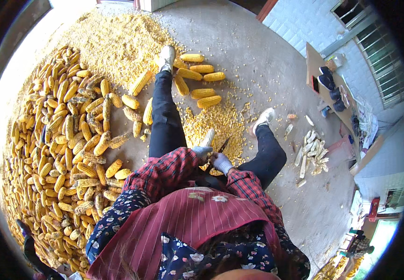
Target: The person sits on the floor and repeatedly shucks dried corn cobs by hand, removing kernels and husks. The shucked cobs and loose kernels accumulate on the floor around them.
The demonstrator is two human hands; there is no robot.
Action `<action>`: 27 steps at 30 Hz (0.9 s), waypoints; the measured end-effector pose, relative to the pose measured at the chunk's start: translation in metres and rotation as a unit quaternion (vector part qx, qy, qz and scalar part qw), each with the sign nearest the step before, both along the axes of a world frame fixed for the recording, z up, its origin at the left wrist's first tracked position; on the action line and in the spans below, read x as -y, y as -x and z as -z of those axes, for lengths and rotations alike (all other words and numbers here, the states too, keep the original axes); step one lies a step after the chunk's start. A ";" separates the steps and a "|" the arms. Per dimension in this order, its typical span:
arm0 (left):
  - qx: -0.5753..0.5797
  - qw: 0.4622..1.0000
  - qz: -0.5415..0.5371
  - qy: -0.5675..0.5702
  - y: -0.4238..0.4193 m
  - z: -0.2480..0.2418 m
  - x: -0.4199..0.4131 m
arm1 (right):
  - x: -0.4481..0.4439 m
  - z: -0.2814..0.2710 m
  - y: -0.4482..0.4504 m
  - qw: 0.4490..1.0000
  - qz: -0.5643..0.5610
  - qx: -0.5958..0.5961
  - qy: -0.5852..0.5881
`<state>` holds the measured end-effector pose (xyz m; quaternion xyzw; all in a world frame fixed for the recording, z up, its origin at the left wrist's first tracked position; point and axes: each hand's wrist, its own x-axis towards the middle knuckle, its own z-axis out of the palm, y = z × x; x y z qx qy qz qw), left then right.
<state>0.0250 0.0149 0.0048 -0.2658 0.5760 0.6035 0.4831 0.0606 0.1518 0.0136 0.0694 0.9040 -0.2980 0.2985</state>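
Observation:
Both my hands wear pale knit gloves and meet low between my outstretched legs. My left hand [202, 153] holds a pale corn cob [207, 138], which points up and away from me. Close beside it on the right, my right hand [222, 163] is closed around something hidden under its fingers. A dark, narrow pointed tool [224, 144] slants past that hand; whether the hand grips it cannot be told. Loose corn kernels [219, 122] cover the floor beneath and beyond my hands. Several yellow ears of corn [203, 93] lie just past them.
A large heap of corn ears [65, 157] fills the left side. Behind it spreads a pile of kernels [118, 45]. Bare cobs [312, 152] lie on the floor at right, near a board with shoes [327, 78]. A person [359, 246] is at the far lower right.

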 end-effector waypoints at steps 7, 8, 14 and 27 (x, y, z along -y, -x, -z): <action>-0.012 0.999 -0.051 -0.004 0.002 0.012 0.005 | -0.010 0.041 0.008 0.999 -0.008 0.037 0.006; -0.036 0.998 -0.054 -0.016 -0.005 0.011 0.005 | -0.010 0.045 0.008 0.999 -0.017 0.043 -0.010; 0.022 0.992 -0.111 -0.048 0.007 0.039 0.024 | 0.012 0.029 0.019 0.999 -0.030 0.015 0.018; 0.060 0.993 -0.065 -0.074 0.011 0.014 0.011 | -0.002 0.023 0.016 0.989 0.105 0.007 0.107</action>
